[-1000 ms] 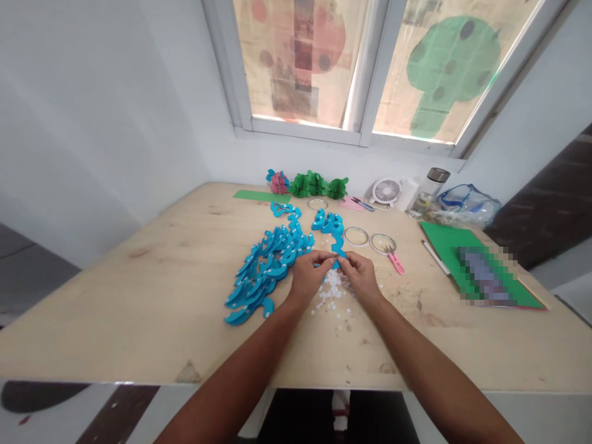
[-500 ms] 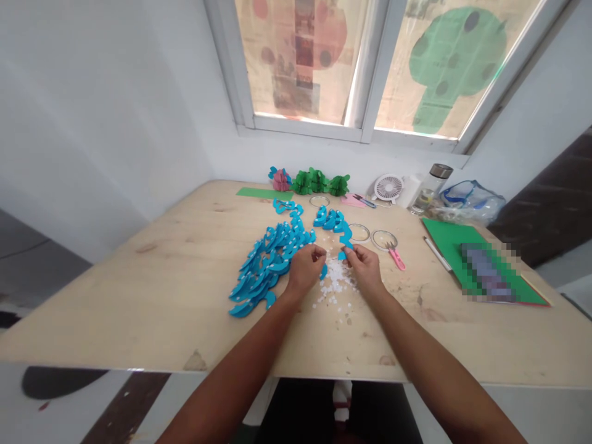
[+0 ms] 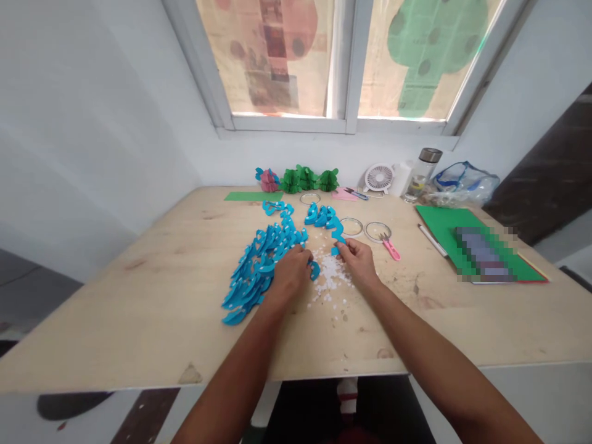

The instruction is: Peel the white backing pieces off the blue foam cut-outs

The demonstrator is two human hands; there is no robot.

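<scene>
Fingers bent and closed, my left hand (image 3: 292, 271) is low over the table beside a heap of blue paper pieces (image 3: 253, 268) dotted with white. A curved blue paper piece (image 3: 315, 270) shows at its fingertips; the exact grip is partly hidden. My right hand (image 3: 359, 259) pinches the near end of a blue paper strip (image 3: 337, 234) between thumb and finger. That strip runs back to a row of folded blue paper pieces (image 3: 320, 214). Small white paper scraps (image 3: 330, 274) lie scattered between my hands.
Tape rolls (image 3: 378, 231) and pink-handled scissors (image 3: 391, 248) lie right of my hands. Further right are a white pen (image 3: 432, 240) and green sheets (image 3: 446, 216) under a blurred item. Green paper ornaments (image 3: 306, 179), a small fan (image 3: 379, 178) and a bottle (image 3: 422, 176) line the back.
My left hand has lowered slightly toward the curved blue piece. My right hand keeps its pinch on the strip. The whole view has shifted a little.
</scene>
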